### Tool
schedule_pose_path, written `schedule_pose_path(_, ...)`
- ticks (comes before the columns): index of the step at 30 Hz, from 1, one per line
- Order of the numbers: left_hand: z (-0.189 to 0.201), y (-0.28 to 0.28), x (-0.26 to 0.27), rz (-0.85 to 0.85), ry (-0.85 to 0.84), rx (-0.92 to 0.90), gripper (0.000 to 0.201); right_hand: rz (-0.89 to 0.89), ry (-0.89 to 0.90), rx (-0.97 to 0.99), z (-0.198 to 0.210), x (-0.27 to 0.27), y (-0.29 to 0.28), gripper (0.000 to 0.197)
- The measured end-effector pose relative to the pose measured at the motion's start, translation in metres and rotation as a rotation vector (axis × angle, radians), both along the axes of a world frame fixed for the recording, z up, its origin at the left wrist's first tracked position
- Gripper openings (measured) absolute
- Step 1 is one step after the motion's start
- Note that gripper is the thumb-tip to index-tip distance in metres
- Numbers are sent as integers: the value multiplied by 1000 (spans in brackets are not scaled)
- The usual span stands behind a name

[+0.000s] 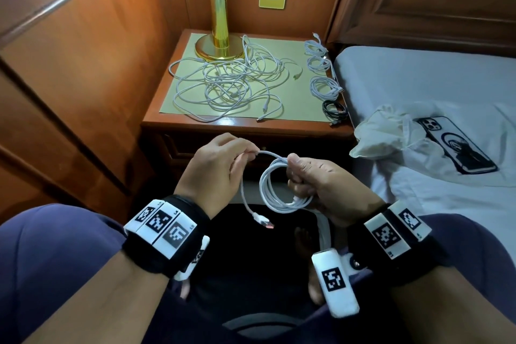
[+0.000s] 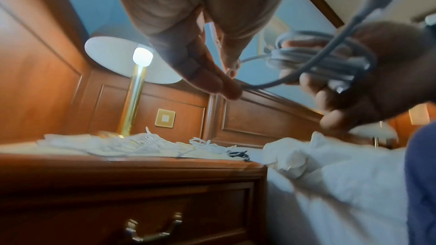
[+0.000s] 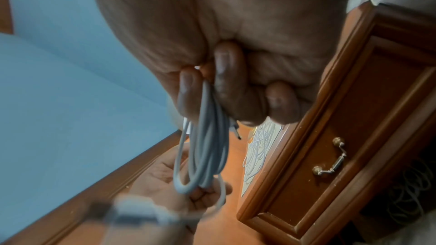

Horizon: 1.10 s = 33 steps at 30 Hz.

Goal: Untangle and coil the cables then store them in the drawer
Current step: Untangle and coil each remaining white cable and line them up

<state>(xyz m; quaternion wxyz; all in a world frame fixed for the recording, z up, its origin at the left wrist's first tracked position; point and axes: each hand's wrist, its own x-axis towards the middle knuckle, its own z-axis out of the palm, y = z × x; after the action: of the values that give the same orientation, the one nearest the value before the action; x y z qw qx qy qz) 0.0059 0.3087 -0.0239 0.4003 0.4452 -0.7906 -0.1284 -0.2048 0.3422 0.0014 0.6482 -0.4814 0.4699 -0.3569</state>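
Note:
Over my lap, my right hand (image 1: 294,173) grips a white cable coil (image 1: 275,190) of several loops, fingers curled round the bundle (image 3: 207,156). My left hand (image 1: 248,155) pinches the cable's free run just left of the coil, and a USB plug (image 1: 264,222) dangles below. A tangle of white cables (image 1: 231,81) lies on the nightstand (image 1: 240,120). Three white coils (image 1: 321,64) and a black coil (image 1: 335,112) line its right edge. The drawer (image 2: 153,228) beneath is closed, its brass handle (image 3: 330,157) showing.
A brass lamp (image 1: 219,8) stands at the back of the nightstand. To the right is a bed (image 1: 418,78) with a crumpled white bag (image 1: 388,131) and a phone (image 1: 455,145) on it. Wood panelling closes in the left side.

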Motion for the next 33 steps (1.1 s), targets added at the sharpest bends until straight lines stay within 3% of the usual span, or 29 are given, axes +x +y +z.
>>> schedule_pose_path(2,-1,4,-6,54,141,140,18,4,-3,-53,2,3,1,37)
schedule_pose_path(6,2,14,-23,139,640,598,14,34,16,-98,2,7,2,35)
schedule_pose_path(11,3,20,-25,50,832,790,15,19,36,-139,-5,13,2,45)
schedule_pose_path(13,5,22,-24,-4,908,917,20,3,127,-187,-7,11,-1,52)
schedule_pose_path(17,7,21,-22,-73,928,1002,22,-58,265,-228,-6,11,-1,51)
schedule_pose_path(21,6,20,-22,-111,946,1075,21,-140,395,-300,-4,16,7,35)
schedule_pose_path(26,12,22,-27,-215,975,1147,31,-246,541,-377,-13,20,6,42)
schedule_pose_path(29,12,23,-29,-289,887,1087,32,-272,550,-425,-16,21,8,45)
schedule_pose_path(33,7,23,-31,-165,684,914,33,-271,584,-463,-18,20,11,39)
